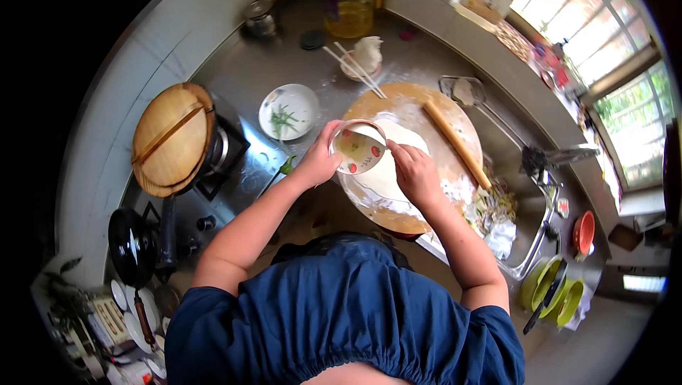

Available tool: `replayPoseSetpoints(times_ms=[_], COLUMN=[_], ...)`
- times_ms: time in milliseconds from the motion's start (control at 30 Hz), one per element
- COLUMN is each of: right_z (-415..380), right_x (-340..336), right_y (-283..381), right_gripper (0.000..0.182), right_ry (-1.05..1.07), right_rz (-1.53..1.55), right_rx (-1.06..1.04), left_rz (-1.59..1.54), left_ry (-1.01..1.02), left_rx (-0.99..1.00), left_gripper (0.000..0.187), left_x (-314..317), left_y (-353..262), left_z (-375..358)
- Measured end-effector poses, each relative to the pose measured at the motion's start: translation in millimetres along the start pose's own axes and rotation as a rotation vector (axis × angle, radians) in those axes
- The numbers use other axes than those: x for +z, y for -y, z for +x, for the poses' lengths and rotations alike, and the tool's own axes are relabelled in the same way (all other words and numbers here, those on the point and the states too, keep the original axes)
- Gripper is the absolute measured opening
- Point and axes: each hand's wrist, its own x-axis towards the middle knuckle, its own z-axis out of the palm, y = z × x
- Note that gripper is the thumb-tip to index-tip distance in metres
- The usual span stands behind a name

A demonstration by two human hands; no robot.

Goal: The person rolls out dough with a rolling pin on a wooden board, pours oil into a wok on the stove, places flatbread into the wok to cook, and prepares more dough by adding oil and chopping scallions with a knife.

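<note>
My left hand [320, 156] is wrapped round the left side of a small bowl [361, 162] with red fruit patterns. Yellowish liquid shows inside the tilted bowl. Fingers closed, my right hand [415, 173] is at the bowl's right rim; I cannot make out what is pinched in it. Below the bowl, a flat sheet of rolled dough [383, 180] lies on a round, floured wooden board [455, 122]. On the board's right side rests a wooden rolling pin [457, 143].
A plate [302, 122] with chopped greens stands left of the board. Behind are chopsticks [359, 72] on a small bowl and an oil jug [348, 8]. A lidded wok [170, 140] is on the left stove; a sink [529, 204] with scraps is at right.
</note>
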Motion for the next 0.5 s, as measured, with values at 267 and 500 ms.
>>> replayPoseSetpoints(times_ms=[267, 500], right_z=[-60.5, -89.3], right_x=[-17.9, -35.6], right_y=[-44.9, -63.7], right_gripper=[0.043, 0.043], right_ry=[0.023, 0.109], right_rz=[-0.122, -0.172], right_rx=[0.055, 0.021], left_rz=[0.232, 0.421], left_ry=[0.071, 0.004], left_rx=[0.236, 0.426], left_gripper=[0.069, 0.061], left_x=[60.3, 82.3], left_y=[-10.5, -35.5], left_z=[33.1, 43.5])
